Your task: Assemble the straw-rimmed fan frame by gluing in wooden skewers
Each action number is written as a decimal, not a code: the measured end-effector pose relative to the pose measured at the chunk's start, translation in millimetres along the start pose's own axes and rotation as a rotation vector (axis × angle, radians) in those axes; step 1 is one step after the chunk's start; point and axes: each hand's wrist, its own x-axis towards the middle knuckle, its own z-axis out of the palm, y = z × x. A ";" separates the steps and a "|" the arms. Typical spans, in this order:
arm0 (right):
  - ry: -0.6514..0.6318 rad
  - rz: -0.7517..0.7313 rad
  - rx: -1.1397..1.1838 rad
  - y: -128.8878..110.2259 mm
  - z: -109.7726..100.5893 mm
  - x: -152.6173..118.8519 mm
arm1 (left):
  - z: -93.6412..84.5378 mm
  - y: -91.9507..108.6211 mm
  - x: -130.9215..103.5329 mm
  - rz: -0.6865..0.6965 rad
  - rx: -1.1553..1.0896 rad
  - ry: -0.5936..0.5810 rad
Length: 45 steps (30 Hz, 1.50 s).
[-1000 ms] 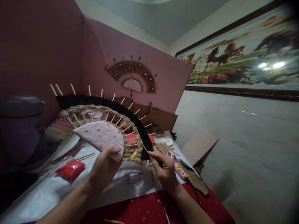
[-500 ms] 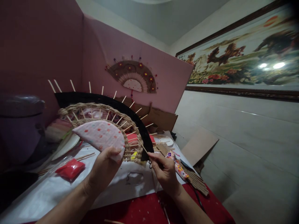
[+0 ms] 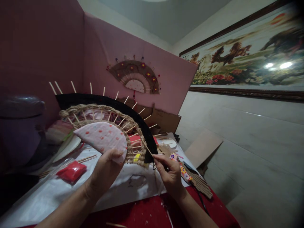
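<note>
A half-round woven fan [image 3: 139,128] stands raised over the table, with thin wooden sticks radiating through bands of jute and a black outer strip [image 3: 123,107]. My left hand [image 3: 108,171] grips the fan's base, thumb on the white fabric half-disc [image 3: 102,136] with its red print. At the fan's lower right end, my right hand [image 3: 169,174] pinches a tan strand of jute twine [image 3: 149,150] that runs taut from the woven band. Thumb and forefinger are pressed together around it. A small black loop hangs just beside those fingertips.
A red packet [image 3: 71,171] and thin sticks lie on the white sheet [image 3: 123,193] over a red cloth. Corrugated cardboard [image 3: 200,185] and a flowered strip lie at right. A finished fan [image 3: 135,76] hangs on the pink panel behind. A lidded bin [image 3: 22,133] stands left.
My right hand has shifted slightly to the right, drawing the twine outward. The fan's right end and its stick tips have moved a little with it. My left hand keeps its place.
</note>
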 end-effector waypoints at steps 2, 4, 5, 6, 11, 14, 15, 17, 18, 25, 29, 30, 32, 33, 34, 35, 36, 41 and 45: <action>0.024 -0.016 0.002 -0.1 -0.7 -0.2 | -0.7 -0.6 1.1 -0.008 0.041 -0.013; 0.044 -0.028 -0.001 0.3 -1.6 -0.3 | -2.2 -1.5 2.8 -0.001 0.063 -0.033; 0.045 -0.031 -0.004 0.6 -2.0 -0.3 | -3.0 -1.9 3.5 0.004 0.057 -0.039; 0.041 -0.032 -0.007 1.0 -2.3 -0.2 | -3.6 -2.2 4.1 0.004 0.047 -0.047; 0.007 -0.031 -0.016 2.9 -1.9 -0.4 | -2.9 -1.4 3.8 -0.018 0.000 -0.047; 0.005 -0.030 -0.028 3.7 -1.4 -0.7 | -0.8 -0.4 3.2 -0.066 -0.052 -0.022; 0.005 -0.033 -0.032 3.8 -1.5 -0.7 | 0.0 -0.1 3.0 -0.070 -0.057 -0.020; 0.004 -0.042 -0.040 3.7 -1.8 -0.5 | 1.6 0.2 2.6 -0.059 -0.050 -0.015; 0.005 -0.046 -0.043 3.6 -1.9 -0.5 | 2.4 0.3 2.1 -0.045 -0.034 -0.013; 0.023 -0.067 -0.049 3.5 -2.2 -1.5 | 1.2 -0.7 -2.2 0.016 0.107 -0.005; 0.002 -0.051 -0.059 3.0 -2.0 -0.9 | -2.8 -2.6 -0.7 0.021 0.148 -0.009; 0.003 -0.049 -0.058 2.8 -2.0 -0.6 | -3.4 -2.9 -0.2 0.019 0.151 -0.005; 0.003 -0.045 -0.060 2.8 -1.9 -0.4 | -4.0 -3.0 0.5 0.008 0.157 -0.007; -0.001 -0.040 -0.061 3.0 -1.9 -0.5 | -4.0 -2.8 0.5 0.003 0.159 -0.016; -0.004 -0.035 -0.061 3.4 -1.8 -0.8 | -3.7 -2.6 0.2 0.000 0.155 -0.023; -0.007 -0.030 -0.062 3.9 -1.8 -1.1 | -3.2 -2.3 -0.2 -0.003 0.146 -0.023; -0.009 -0.027 -0.062 4.3 -1.7 -1.5 | -2.5 -2.0 -0.7 -0.013 0.135 -0.019; -0.007 -0.018 -0.068 4.6 -1.2 -2.1 | 0.1 -2.0 -0.8 -0.021 0.095 -0.004; -0.015 -0.033 -0.081 4.3 -1.3 -1.0 | -1.2 -2.6 1.1 0.036 0.078 0.003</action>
